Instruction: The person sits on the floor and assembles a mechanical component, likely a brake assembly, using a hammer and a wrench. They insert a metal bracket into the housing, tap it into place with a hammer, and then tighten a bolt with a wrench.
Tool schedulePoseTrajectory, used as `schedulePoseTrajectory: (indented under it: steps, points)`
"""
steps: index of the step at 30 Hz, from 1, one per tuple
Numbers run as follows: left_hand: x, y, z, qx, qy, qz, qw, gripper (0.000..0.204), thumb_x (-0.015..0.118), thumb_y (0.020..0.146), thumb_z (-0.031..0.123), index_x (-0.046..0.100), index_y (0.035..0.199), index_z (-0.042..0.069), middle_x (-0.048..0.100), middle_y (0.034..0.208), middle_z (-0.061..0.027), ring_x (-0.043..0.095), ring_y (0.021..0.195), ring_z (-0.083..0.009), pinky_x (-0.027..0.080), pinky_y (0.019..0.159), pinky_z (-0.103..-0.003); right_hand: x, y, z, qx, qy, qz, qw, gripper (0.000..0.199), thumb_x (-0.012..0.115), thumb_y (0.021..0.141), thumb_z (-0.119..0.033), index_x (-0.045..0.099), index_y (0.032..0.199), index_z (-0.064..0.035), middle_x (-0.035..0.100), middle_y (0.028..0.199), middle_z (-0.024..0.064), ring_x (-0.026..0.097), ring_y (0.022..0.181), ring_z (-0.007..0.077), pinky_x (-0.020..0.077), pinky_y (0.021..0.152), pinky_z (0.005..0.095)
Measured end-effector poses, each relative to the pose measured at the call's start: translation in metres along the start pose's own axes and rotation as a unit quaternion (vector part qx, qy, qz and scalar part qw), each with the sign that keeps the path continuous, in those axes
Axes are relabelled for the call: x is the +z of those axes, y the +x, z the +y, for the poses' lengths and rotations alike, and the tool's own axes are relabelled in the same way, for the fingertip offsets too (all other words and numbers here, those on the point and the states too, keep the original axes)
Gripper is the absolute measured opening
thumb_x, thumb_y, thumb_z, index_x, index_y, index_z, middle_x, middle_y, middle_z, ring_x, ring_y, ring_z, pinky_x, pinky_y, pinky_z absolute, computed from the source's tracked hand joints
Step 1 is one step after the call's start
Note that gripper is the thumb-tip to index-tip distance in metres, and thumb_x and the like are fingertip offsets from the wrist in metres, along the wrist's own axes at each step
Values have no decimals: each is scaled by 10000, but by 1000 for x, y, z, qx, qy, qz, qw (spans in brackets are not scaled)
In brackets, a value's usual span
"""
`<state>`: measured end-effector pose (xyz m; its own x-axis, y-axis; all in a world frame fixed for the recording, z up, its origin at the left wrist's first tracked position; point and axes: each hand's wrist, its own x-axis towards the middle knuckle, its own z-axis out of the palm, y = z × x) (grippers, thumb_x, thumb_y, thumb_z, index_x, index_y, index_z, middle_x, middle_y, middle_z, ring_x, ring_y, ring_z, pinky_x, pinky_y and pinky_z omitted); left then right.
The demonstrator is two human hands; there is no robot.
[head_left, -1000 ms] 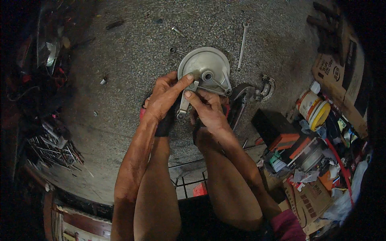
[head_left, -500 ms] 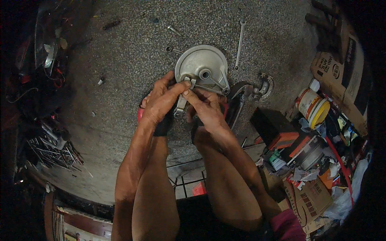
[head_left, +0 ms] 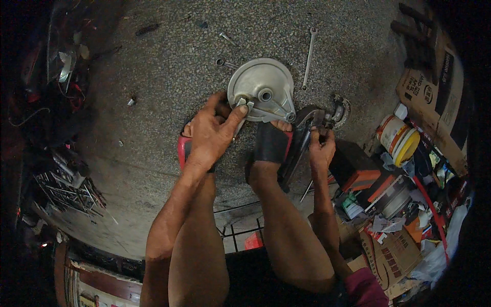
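Observation:
A round silver brake drum plate (head_left: pixel 273 82), with a hub hole and a side arm, stands tilted by my feet. My left hand (head_left: pixel 207 135) grips it at its lower left edge. Its thumb presses on a small metal lever (head_left: pixel 245 105) fitted there; its other fingers are partly hidden behind. Off to the right, my right hand (head_left: pixel 322 146) is closed, fingertips together at the end of a dark, curved metal part (head_left: pixel 306 116). What lies between those fingertips is too dark to make out. A rusty curved part (head_left: pixel 340 110) lies just beyond.
On the speckled floor lie a long wrench (head_left: pixel 309 59), a bolt (head_left: pixel 227 39) and a ring-ended tool (head_left: pixel 225 64) behind the plate. At right are a dark box (head_left: pixel 353 163), a yellow-rimmed tub (head_left: pixel 399 138) and cartons (head_left: pixel 429 97). Thin metal rods (head_left: pixel 71 189) are piled at left.
My right hand has left the lever and moved right to the dark metal part. My left hand still holds the plate and lever; the lever's lower end is now more covered.

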<state>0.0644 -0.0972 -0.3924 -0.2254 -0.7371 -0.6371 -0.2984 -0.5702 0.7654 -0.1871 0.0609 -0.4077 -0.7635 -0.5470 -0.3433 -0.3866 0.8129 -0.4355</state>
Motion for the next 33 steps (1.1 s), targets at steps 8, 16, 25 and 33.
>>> schedulePoseTrajectory:
  steps: [8, 16, 25, 33]
  points:
    - [0, -5, 6, -75, -32, -30, 996, 569, 704, 898, 253, 490, 1329, -52, 659, 1007, -125, 640, 917, -184, 528, 768, -301, 2, 1, 6, 29, -52, -81, 995, 636, 805, 688, -183, 487, 1198, 25, 620, 1110, 237, 625, 980, 361, 484, 858, 416]
    - [-3, -9, 5, -81, -38, -37, 995, 612, 702, 885, 172, 422, 1382, -52, 655, 1078, -159, 651, 943, -202, 537, 796, -321, 22, -10, 15, 82, 111, -44, 990, 789, 754, 751, -120, 325, 1380, 87, 502, 1247, 208, 492, 1146, 274, 420, 954, 374]
    - [0, -8, 4, -88, 26, -37, 995, 581, 680, 897, 146, 417, 1379, -43, 699, 1023, -178, 692, 866, -216, 547, 757, -322, 15, 0, 31, 81, 149, 17, 985, 617, 694, 815, -95, 383, 1322, 71, 531, 1133, 143, 524, 949, 230, 437, 866, 313]
    - [-3, -7, 6, -107, 64, -36, 992, 592, 688, 882, 143, 427, 1379, -43, 710, 1026, -192, 680, 931, -207, 536, 782, -320, -27, -32, -61, -99, 72, 4, 992, 176, 587, 955, -176, 615, 1024, -17, 601, 880, 40, 562, 802, 175, 469, 695, 305]
